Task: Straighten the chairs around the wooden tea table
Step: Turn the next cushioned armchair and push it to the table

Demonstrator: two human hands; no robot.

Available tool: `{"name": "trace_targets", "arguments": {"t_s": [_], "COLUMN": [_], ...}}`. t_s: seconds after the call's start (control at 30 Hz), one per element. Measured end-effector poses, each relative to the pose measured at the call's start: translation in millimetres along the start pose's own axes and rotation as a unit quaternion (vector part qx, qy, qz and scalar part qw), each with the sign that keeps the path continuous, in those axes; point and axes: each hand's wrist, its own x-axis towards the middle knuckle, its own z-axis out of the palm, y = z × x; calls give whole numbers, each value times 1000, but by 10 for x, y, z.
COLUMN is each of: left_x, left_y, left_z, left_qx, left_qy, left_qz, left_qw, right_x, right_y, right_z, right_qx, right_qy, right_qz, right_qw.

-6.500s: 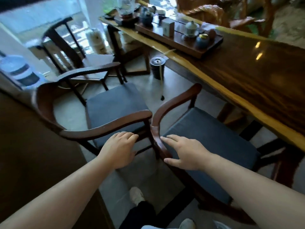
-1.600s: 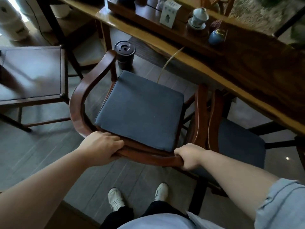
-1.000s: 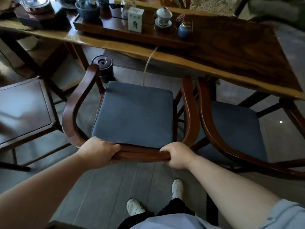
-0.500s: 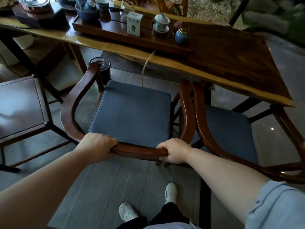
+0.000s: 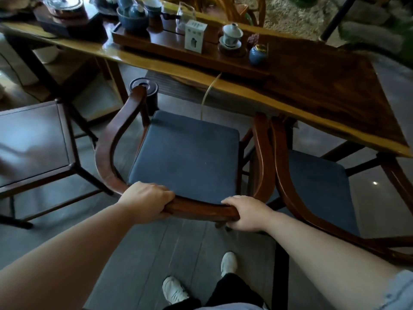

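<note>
A curved-back wooden armchair point(image 5: 111, 139) with a dark blue seat cushion point(image 5: 187, 155) faces the long wooden tea table point(image 5: 324, 90). My left hand point(image 5: 147, 201) grips the back rail on the left, and my right hand point(image 5: 248, 212) grips it on the right. A second matching armchair point(image 5: 288, 182) with a blue cushion stands right beside it, their arms nearly touching, its seat partly under the table's right end.
A dark wooden chair with a bare flat seat point(image 5: 33, 142) stands at the left. A black cylindrical bin point(image 5: 147, 95) sits on the floor under the table edge. A tea tray point(image 5: 178, 48) with cups, a white box and jars lies on the table. My feet are below.
Both hands took hold of the left armchair's back rail and turned it square to the table, close against the right armchair. Over the last second the chair shifted only slightly.
</note>
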Motion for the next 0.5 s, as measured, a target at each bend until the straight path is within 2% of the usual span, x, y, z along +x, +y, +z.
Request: {"name": "trace_targets", "arguments": {"t_s": [0.13,0.27,0.37,0.43,0.5], "left_x": [7,-119,-368,-592,-808], "left_y": [2,-7,-58,-136,-218], "left_z": [24,-105,-243,-305,-358], "left_qx": [-35,-149,-202,-175,-142], "left_qy": [0,-25,59,116,130], "left_qz": [-19,-35,-94,-162,-230], "left_qw": [999,988,973,964,954], "right_x": [-8,132,386,572,742], "right_y": [-186,-501,-763,-985,-1238], "right_z": [-130,-450,-687,-808,-902], "right_qx": [-26,-47,-87,-107,-110], "right_qy": [-25,-36,-5,13,34], "right_qz": [-59,-141,-209,-255,-300], "right_qw": [998,988,974,961,947]}}
